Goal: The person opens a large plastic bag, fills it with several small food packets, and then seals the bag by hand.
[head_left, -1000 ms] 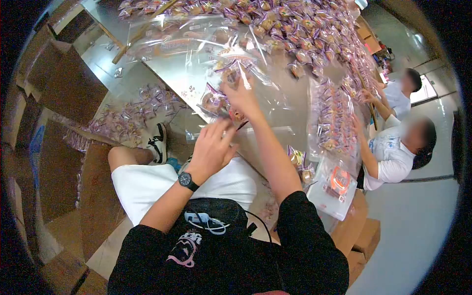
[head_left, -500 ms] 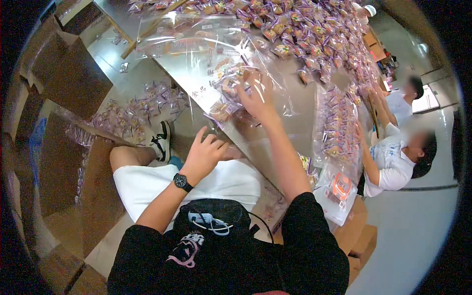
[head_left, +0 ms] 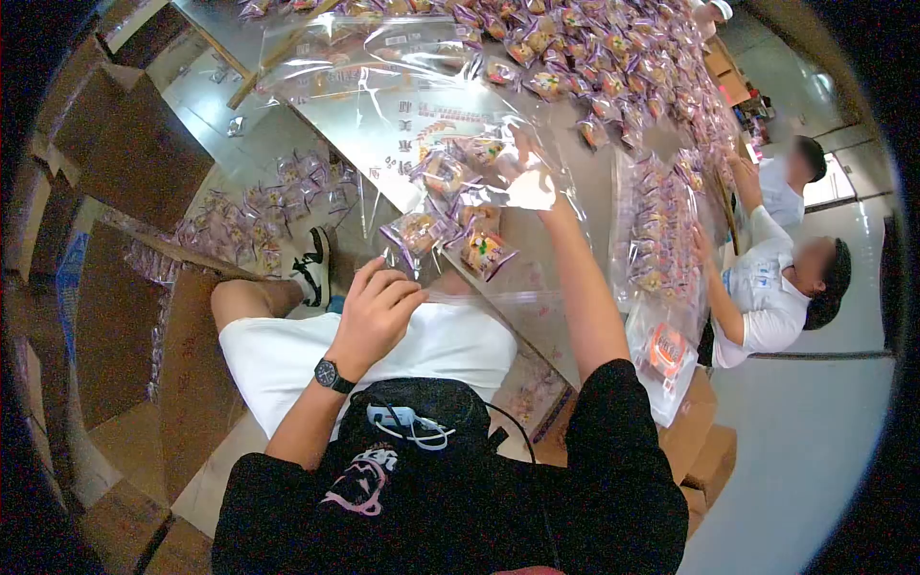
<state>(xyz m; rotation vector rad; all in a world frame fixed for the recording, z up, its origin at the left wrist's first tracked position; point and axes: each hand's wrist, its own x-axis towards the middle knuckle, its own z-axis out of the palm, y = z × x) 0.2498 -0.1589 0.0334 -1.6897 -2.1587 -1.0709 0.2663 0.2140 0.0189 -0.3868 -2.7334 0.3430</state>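
A large clear printed plastic bag (head_left: 402, 105) lies across the table edge, with several small wrapped snacks in it. My left hand (head_left: 377, 311) is at the bag's near left corner, its fingers curled together on the thin film. My right hand (head_left: 532, 177) reaches into the bag from the near side; film and bright glare blur its fingers, so their grip is unclear. Left of it are a snack pack with purple edges (head_left: 414, 235) and another (head_left: 482, 252) close to the bag's near side. Two more packs are farther in.
A big heap of wrapped snacks (head_left: 613, 57) covers the far table. To the right lies a filled clear bag (head_left: 661, 225). Two co-workers in white shirts (head_left: 767, 287) reach in there. Cardboard boxes (head_left: 134, 144) stand left, and loose packs (head_left: 230, 230) lie low beside them.
The snack packs have spread apart and come nearer to me inside the bag. My right hand has moved slightly right, and my left fingers have curled closer together at the film.
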